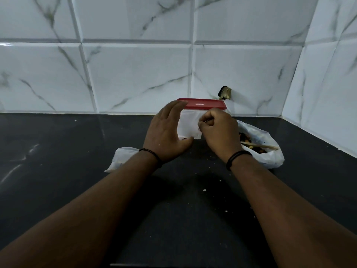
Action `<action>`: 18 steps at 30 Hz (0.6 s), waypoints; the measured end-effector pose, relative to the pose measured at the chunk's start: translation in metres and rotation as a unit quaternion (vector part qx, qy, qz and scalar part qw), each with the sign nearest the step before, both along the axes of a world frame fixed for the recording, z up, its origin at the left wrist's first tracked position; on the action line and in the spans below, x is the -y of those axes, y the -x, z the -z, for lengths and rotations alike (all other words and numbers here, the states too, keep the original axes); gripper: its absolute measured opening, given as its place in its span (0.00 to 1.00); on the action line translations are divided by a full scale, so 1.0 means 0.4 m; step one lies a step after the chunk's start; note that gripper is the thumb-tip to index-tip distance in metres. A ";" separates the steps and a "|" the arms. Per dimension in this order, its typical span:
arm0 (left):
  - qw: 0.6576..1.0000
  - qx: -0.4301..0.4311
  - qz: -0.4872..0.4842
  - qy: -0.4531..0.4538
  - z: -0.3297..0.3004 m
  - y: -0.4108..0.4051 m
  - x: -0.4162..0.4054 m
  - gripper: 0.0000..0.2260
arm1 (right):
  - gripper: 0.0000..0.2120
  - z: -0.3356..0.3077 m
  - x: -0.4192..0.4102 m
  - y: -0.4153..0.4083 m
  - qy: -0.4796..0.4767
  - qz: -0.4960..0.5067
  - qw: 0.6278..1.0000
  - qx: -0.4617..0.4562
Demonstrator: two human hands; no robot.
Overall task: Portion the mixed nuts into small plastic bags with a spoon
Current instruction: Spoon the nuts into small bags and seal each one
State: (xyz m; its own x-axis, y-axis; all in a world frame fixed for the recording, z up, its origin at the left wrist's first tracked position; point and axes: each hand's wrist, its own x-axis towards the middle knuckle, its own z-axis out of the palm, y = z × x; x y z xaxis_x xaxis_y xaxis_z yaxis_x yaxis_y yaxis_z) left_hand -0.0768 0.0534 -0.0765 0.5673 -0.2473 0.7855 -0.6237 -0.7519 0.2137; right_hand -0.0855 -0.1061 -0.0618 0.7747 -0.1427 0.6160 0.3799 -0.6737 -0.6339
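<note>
R hand (218, 130) pinches small bag (190, 125), prob.

The only lettering stands on the red lid (202, 104) of the container at twelve o'clock from the hands: a short pale word, embossed or printed near the middle of the lid's front edge, too small and blurred to read.

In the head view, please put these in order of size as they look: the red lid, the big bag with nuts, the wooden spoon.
Largest to smallest as seen:
1. big bag with nuts, partly behind the right hand
2. red lid, partly behind the left hand
3. wooden spoon, partly hidden
</note>
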 end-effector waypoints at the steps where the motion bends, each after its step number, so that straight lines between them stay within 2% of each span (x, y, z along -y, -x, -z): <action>1: 0.999 -0.015 -0.009 -0.029 0.001 -0.003 -0.005 0.40 | 0.02 -0.003 0.004 -0.001 -0.024 -0.026 0.999 -0.014; 3: 0.997 -0.037 -0.024 -0.063 0.002 -0.008 -0.011 0.45 | 0.01 -0.008 0.008 0.001 -0.075 -0.082 0.993 -0.049; 6: 0.996 -0.018 -0.045 -0.071 0.001 -0.009 -0.015 0.37 | 0.02 -0.005 0.009 0.003 -0.102 -0.133 0.982 -0.089; 8: 0.995 -0.003 -0.063 -0.078 0.001 -0.013 -0.016 0.33 | 0.06 0.001 0.005 -0.002 -0.056 -0.099 0.991 -0.074; 10: 0.995 -0.010 -0.075 -0.073 0.004 -0.018 -0.017 0.32 | 0.08 0.003 -0.003 -0.001 -0.012 -0.039 0.999 -0.020; 12: 0.995 -0.025 -0.078 -0.060 0.005 -0.022 -0.019 0.32 | 0.08 -0.003 -0.010 0.008 0.006 -0.018 0.999 0.039; 15: 0.997 -0.023 -0.066 -0.043 0.007 -0.027 -0.025 0.32 | 0.11 -0.004 -0.021 0.011 0.049 -0.055 0.996 0.047; 18: 0.997 -0.026 -0.058 -0.043 0.008 -0.026 -0.020 0.32 | 0.06 0.000 -0.028 0.013 0.058 -0.103 0.992 0.032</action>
